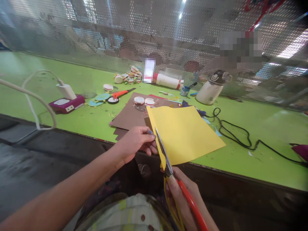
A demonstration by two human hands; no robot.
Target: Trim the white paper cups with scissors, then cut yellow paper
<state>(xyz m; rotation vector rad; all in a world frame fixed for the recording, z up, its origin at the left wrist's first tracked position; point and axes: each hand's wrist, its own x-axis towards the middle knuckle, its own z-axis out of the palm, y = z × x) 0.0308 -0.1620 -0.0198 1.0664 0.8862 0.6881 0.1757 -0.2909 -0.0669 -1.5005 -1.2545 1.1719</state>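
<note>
A yellow paper sheet (190, 134) lies tilted over the near part of the table, its left edge reaching past the table's front. At that edge, my left hand (138, 141) is closed, thumb and fingers pinching the paper's margin. My right hand (186, 192) grips a pair of scissors (193, 205) with red-orange handles. The scissor blades point away from me along the sheet's left side, with a narrow strip of yellow to their left. Brown sheets (130, 112) lie partly beneath the yellow one.
Several round white-and-red pieces (131, 76) are piled at the back. Orange-handled scissors (120, 93) lie left of centre. A purple power socket (66, 104) with a white plug stands left. Behind are a white-red bottle (168, 81) and a pale jug (209, 91). A black cable (237, 128) curls right.
</note>
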